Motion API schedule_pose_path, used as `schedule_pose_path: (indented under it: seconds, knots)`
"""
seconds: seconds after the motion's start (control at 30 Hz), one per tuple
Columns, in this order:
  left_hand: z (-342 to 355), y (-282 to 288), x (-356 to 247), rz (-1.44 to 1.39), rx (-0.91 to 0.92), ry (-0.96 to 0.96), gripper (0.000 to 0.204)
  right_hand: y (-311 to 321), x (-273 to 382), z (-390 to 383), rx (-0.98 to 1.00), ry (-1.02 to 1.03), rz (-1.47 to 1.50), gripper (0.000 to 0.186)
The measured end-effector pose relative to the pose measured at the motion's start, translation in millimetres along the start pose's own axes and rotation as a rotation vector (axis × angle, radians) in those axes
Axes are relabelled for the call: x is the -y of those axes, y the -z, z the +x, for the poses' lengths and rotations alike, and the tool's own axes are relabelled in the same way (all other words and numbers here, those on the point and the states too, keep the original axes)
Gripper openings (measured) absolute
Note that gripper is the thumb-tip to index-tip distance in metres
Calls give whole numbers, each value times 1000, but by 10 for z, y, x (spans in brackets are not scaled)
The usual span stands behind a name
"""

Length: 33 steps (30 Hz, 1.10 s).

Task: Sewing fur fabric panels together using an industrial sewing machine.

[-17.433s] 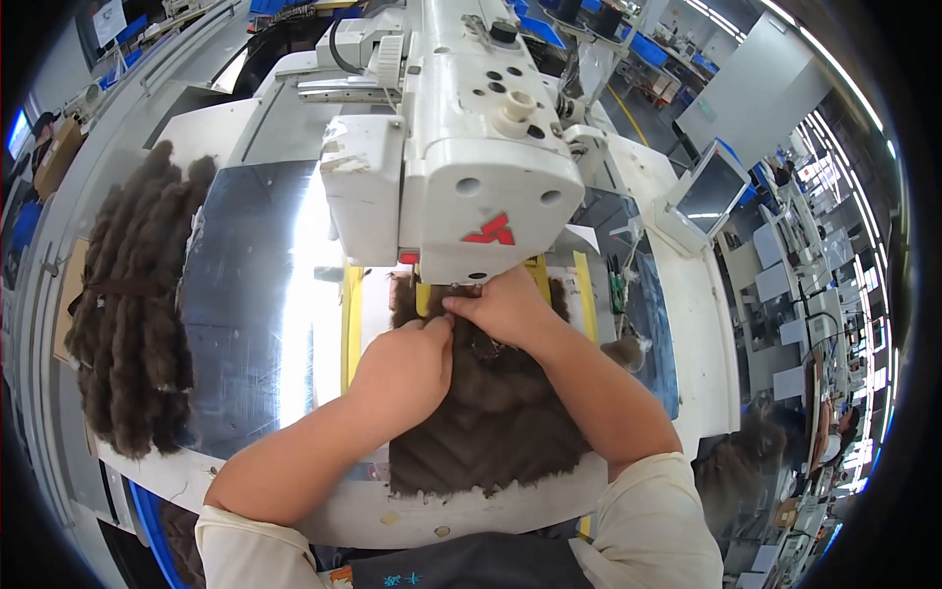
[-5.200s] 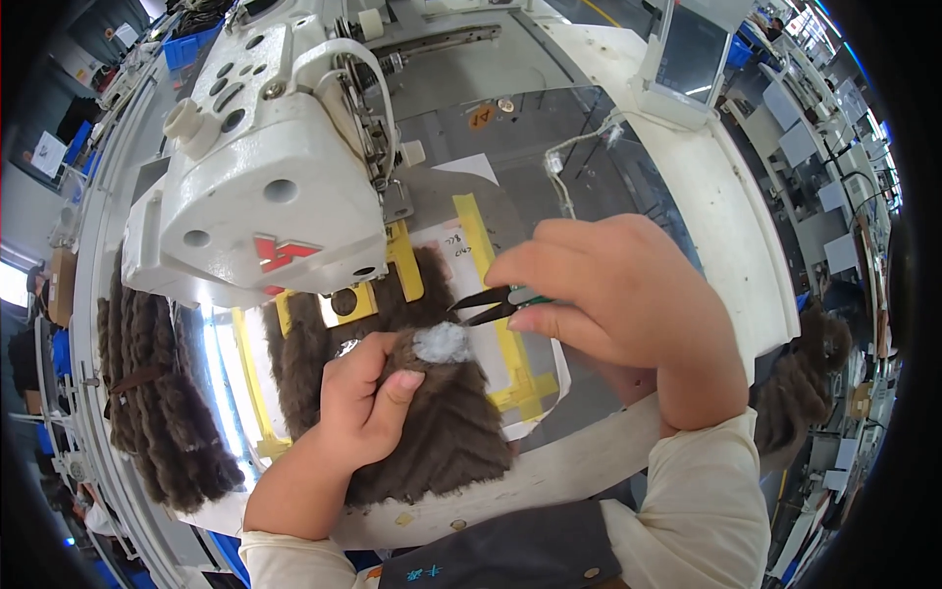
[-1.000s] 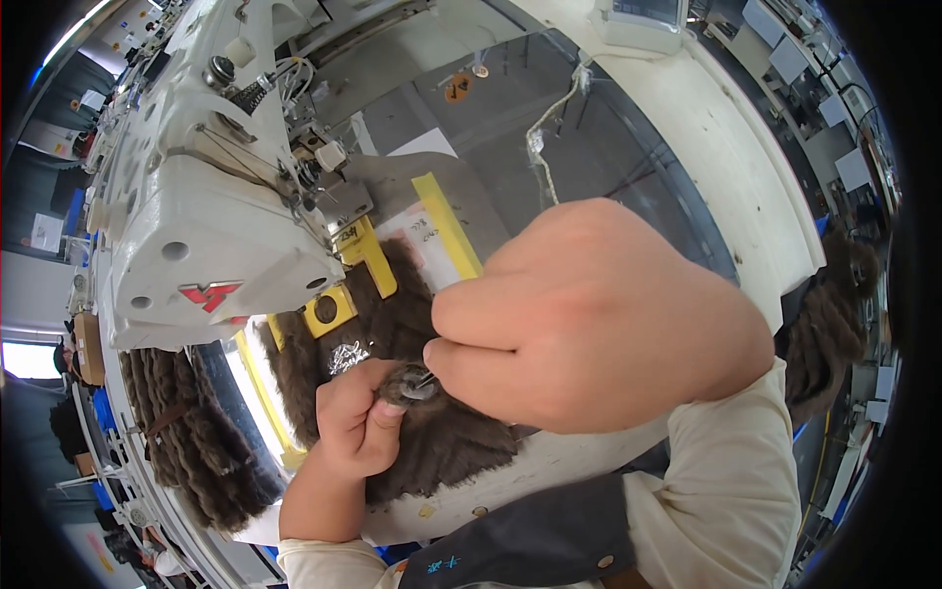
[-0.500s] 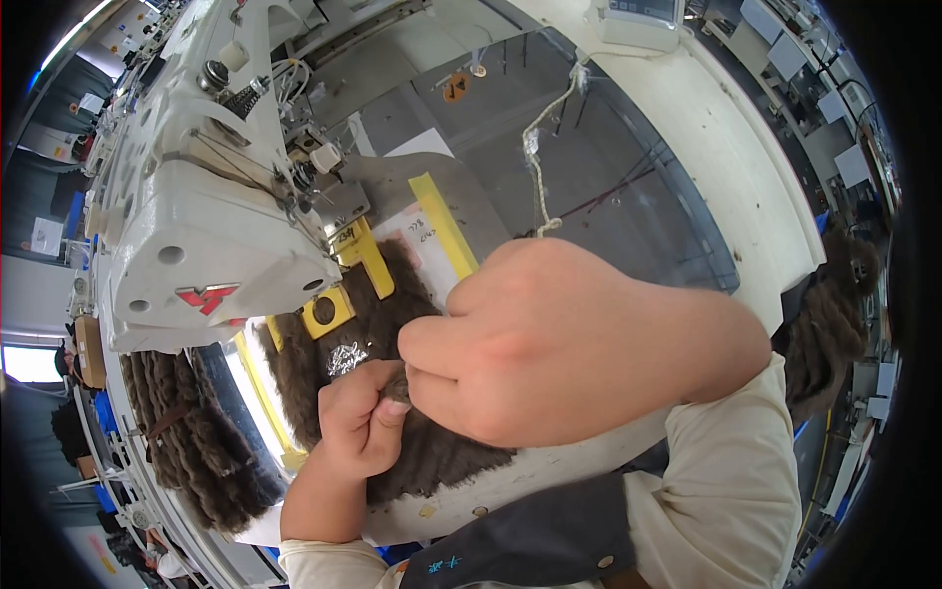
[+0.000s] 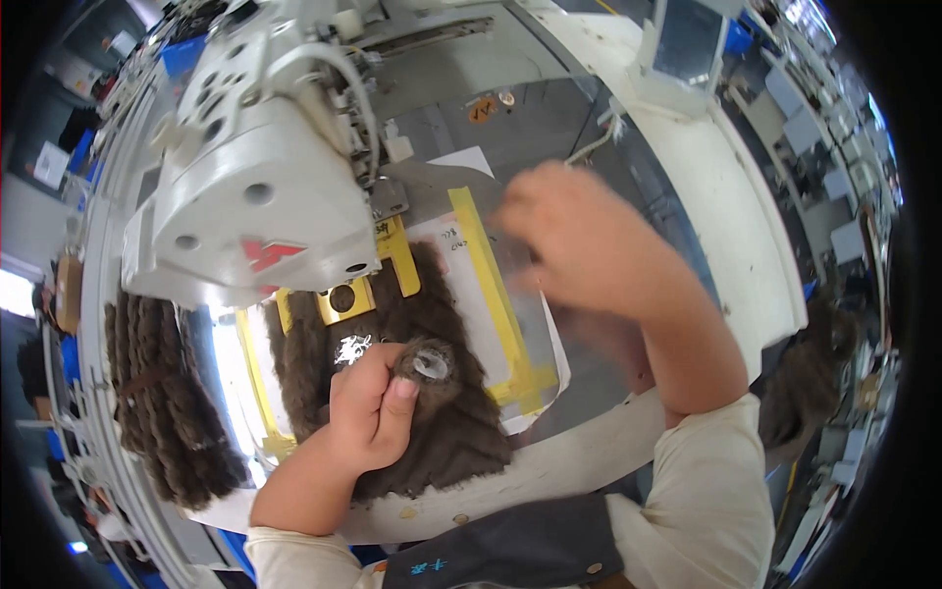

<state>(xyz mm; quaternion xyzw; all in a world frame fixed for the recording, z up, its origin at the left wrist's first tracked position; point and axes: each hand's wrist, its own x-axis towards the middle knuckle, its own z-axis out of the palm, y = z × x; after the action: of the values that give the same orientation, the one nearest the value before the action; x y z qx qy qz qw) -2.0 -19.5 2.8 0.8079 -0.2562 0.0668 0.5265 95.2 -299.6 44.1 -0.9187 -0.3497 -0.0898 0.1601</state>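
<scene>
The left hand [image 5: 371, 407] has its grip clenched, thumb against curled fingers, around a tube-shaped brown fur piece [image 5: 453, 367] whose open end shows a whitish core [image 5: 430, 365]. That piece sits above a large dark brown fur sheet [image 5: 446, 447]; whether the two are joined I cannot tell. The right hand [image 5: 577, 239] is raised at two o'clock from the left, well apart from the fur and blurred, so I cannot tell whether its grip is released or holding something. Just beyond the left hand, between eleven and twelve o'clock, lies crumpled shiny silver foil [image 5: 351, 349], and past it, near twelve, a flat yellow plate with a round hole [image 5: 363, 296]. A bulky white sewing machine [image 5: 235, 221] stands at eleven o'clock, a tied bundle of brown fur strips [image 5: 172, 437] at nine, all around the white-edged counter [image 5: 589, 450].
</scene>
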Motion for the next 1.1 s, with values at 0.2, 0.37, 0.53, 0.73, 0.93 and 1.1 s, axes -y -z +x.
schedule_pose_path:
  seconds: [0.2, 0.37, 0.53, 0.73, 0.93, 1.1]
  knots:
    - [-39, -17, 4, 1, -25, -28, 15, -60, 818, 64, 190, -118, 778, 40]
    - [-104, -44, 10, -6, -67, 33, 23, -217, 921, 2, 36, -179, 920, 30]
    - [-71, -71, -44, -38, -114, -21, 29, -311, 853, 0, 75, -295, 1131, 25]
    - [91, 123, -187, 193, 221, 188, 27, -476, 567, 134, 13, -419, 862, 20]
    - [94, 373, -133, 363, 605, 225, 40, -773, 377, 398, 182, -368, 731, 19]
    - [176, 405, 159, 825, 389, -131, 50, -1089, 462, 695, 58, -189, 694, 25]
